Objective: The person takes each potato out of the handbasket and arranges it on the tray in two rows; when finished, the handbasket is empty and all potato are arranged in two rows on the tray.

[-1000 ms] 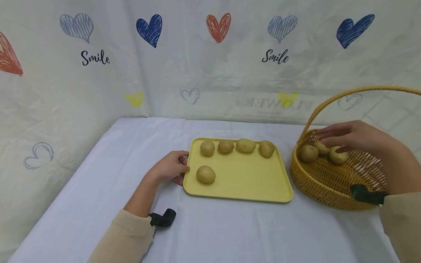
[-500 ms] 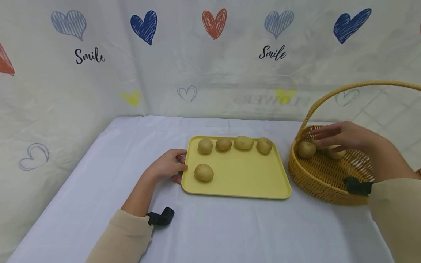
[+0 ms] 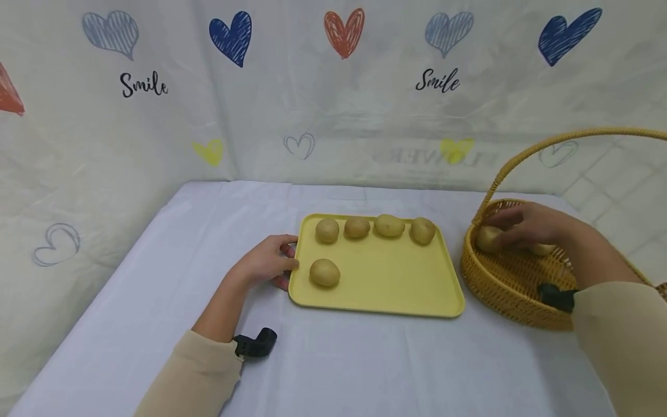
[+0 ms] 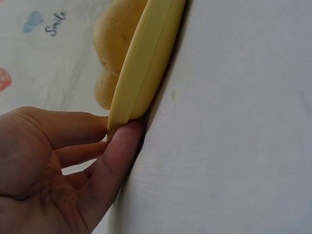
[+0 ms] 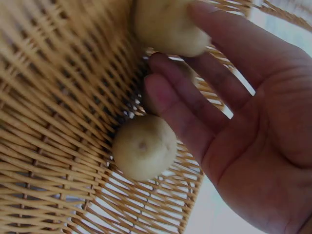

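Pick-up step, prob.: R hand (image 3: 535,225) in wicker basket (image 3: 500,295), right of frame, fingers part-curled w/ thumb on potato (image 5: 165,27) — full grip, can't tell — L hand (image 3: 268,260) pinching yellow tray (image 3: 396,269) edge, mid-frame; next calls for secure hold, then lift.

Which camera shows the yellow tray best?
The head view: the yellow tray shows nearly whole, with five potatoes. The left wrist view catches only one edge at the left hand; the right wrist view shows none.
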The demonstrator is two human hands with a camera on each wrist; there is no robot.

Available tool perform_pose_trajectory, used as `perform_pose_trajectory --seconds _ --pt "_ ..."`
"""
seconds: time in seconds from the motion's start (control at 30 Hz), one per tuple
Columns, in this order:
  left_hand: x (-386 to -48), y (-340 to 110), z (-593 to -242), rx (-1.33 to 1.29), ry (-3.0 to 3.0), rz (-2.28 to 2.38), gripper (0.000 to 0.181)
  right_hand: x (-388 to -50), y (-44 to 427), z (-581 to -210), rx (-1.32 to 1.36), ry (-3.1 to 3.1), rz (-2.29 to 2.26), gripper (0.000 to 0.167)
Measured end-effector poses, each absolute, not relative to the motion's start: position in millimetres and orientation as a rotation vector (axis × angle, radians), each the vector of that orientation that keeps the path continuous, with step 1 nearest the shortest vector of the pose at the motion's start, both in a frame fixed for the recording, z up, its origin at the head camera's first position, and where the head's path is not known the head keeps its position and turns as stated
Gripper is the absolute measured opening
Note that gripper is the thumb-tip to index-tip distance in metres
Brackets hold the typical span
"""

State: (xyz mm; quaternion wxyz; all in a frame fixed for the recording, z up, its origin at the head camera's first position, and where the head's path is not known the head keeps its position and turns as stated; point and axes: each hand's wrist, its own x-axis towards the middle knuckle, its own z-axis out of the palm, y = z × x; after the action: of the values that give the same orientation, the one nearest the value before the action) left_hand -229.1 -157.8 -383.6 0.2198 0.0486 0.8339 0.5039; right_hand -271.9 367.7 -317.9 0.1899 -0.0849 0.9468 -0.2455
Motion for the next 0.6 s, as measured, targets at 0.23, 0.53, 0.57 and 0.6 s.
perform_pose_trajectory --seconds 0.23,0.53,0.57,0.6 --pt "-229.5 -157.7 -383.4 0.124 2.321 1.384 0.064 -272.3 367.5 -321.1 -0.223 2.618 -0.745 0.073" --pt "-229.7 -157.4 -386.7 0.120 2.315 1.390 0.066 -268.8 367.9 -317.4 -0.240 2.670 -0.654 0.072" --pt "-229.6 -157.2 -386.5 0.123 2.317 1.388 0.066 -267.6 367.9 -315.3 -0.241 2.687 -0.622 0.072" --pt "-229.5 -156.8 -386.3 0.121 2.317 1.389 0.066 -266.3 367.9 -313.0 -0.243 2.705 -0.582 0.073"
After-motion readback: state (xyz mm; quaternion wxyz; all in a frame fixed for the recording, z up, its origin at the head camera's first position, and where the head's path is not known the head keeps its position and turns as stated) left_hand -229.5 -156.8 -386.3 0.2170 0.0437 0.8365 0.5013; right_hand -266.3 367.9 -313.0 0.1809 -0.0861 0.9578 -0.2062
